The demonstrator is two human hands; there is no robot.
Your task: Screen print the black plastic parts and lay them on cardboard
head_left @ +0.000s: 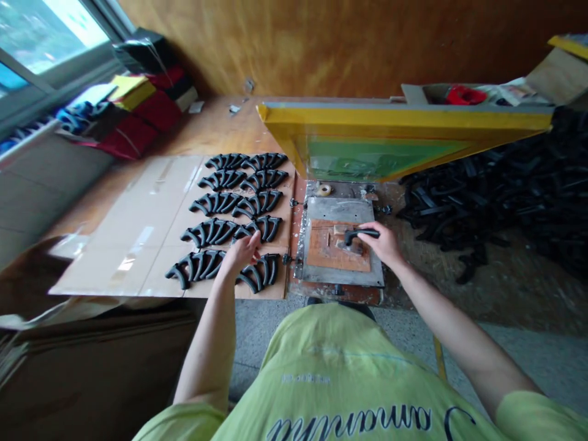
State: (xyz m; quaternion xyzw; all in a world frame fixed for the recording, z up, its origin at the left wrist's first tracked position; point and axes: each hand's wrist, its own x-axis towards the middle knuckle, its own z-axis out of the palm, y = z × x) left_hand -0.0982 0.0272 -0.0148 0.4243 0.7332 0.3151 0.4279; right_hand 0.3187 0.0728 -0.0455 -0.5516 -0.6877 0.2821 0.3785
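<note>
My right hand (384,244) pinches a black curved handle (365,233), which rests at the small raised block on a brown board (319,251). That board lies on a grey metal plate (342,209). Above the cardboard sheet on the left is my left hand (242,252), its fingers loosely apart and nothing visible in them. It hovers over or touches the nearer rows of black curved handles (209,231); exact contact is hidden. The handles lie in two columns of fanned groups.
A yellow-taped screen frame (404,116) with a green mesh is tilted up behind the plate. Many loose black handles (468,196) are heaped at right. Red boxes (156,110) stand at back left. A tape roll (324,190) sits behind the plate. Clamp knobs (294,203) flank it.
</note>
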